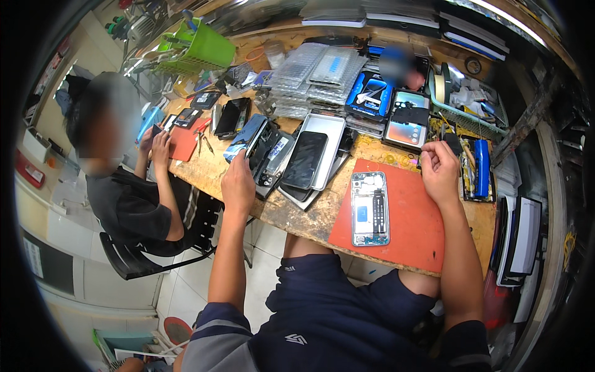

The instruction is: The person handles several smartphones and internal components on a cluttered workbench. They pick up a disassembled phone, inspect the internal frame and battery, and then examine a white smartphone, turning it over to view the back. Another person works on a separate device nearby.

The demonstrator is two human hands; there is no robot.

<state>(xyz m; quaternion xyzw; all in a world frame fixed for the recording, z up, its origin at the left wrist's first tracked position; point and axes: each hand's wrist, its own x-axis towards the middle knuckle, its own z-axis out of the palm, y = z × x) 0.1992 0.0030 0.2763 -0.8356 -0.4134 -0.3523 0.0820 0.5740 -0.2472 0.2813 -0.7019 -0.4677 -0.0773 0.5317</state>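
Note:
An opened phone (369,211) with its battery and internals showing lies on a red mat (415,223). My left hand (237,189) pinches at the near edge of a pile of phone parts and panels (273,164); exactly what it grips is unclear. My right hand (440,170) is curled above the mat's upper right corner, beside the phone with a lit-looking screen (406,130); anything in its fingertips is too small to make out. A dark phone (305,160) rests on a white tray (331,133) between my hands.
A co-worker (124,204) sits at left, hands on a small device over another red mat (186,142). Bubble-wrap packs (291,80), a green basket (192,53) and a pale blue basket (471,118) line the back. A blue tool (481,167) lies at right on the wooden bench (276,220).

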